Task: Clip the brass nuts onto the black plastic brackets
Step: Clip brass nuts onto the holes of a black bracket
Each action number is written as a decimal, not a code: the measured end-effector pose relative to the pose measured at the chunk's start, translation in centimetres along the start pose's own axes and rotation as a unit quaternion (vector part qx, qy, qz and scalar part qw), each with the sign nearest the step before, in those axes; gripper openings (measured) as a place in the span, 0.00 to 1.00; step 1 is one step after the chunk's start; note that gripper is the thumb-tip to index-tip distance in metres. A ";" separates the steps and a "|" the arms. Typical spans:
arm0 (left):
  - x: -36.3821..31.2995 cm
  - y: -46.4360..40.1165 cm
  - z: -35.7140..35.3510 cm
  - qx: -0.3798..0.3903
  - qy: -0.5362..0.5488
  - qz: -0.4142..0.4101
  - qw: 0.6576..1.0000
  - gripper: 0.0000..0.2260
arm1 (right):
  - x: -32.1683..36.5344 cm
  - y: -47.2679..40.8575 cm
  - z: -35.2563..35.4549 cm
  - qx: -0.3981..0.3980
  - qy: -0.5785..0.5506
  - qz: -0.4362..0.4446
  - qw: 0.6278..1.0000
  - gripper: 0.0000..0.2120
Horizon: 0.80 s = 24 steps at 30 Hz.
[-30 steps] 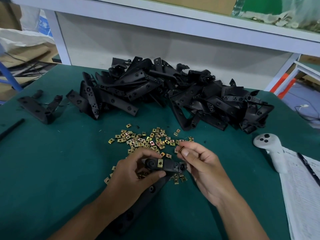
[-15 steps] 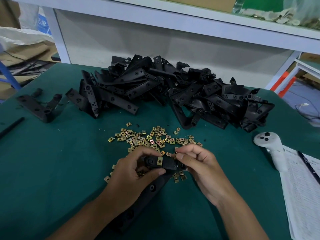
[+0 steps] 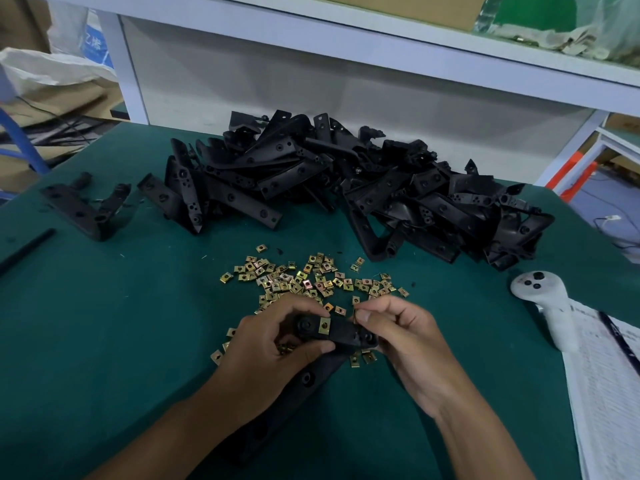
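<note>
My left hand [image 3: 273,351] grips a black plastic bracket [image 3: 341,336] near its upper end, just above the green table. One brass nut [image 3: 324,326] sits clipped on the bracket's top edge. My right hand [image 3: 405,337] pinches a second brass nut [image 3: 355,311] between thumb and forefinger, right at the bracket's upper edge. The bracket's long leg [image 3: 304,379] runs down under my left wrist. A scatter of loose brass nuts [image 3: 304,278] lies on the table just beyond my hands. A big heap of black brackets [image 3: 346,181] fills the back of the table.
A lone black bracket [image 3: 86,206] lies at the far left, with a thin black rod [image 3: 26,249] near the left edge. A white hand controller [image 3: 547,306] and printed papers [image 3: 609,382] sit on the right. A white shelf frame [image 3: 311,32] rises behind the heap.
My right hand has brought its pinched nut down and left, from above the loose nuts to the bracket's upper edge. My left hand has kept the bracket nearly still.
</note>
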<state>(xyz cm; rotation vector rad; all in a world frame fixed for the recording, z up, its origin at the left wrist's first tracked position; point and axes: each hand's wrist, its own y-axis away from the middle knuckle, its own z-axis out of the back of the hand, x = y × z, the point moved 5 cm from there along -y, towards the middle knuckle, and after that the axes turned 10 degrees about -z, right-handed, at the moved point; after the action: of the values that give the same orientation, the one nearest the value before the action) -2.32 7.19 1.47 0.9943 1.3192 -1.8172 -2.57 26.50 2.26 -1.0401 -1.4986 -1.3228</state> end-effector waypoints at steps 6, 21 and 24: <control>-0.2 0.0 -0.1 0.005 -0.005 -0.005 1.000 0.12 | 0.1 0.2 -0.4 0.012 0.014 0.024 1.000 0.05; 0.4 0.0 0.4 -0.010 -0.004 0.009 1.000 0.13 | 1.1 0.8 -0.3 0.003 0.080 0.075 0.994 0.03; 0.2 -0.1 0.4 -0.017 0.001 0.006 1.000 0.11 | 1.2 0.9 -0.5 0.016 0.095 0.068 0.993 0.07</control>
<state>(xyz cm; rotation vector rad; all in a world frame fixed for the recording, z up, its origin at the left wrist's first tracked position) -2.59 6.83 1.41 0.9854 1.3380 -1.7789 -2.03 26.14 3.66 -0.9498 -1.2806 -1.2601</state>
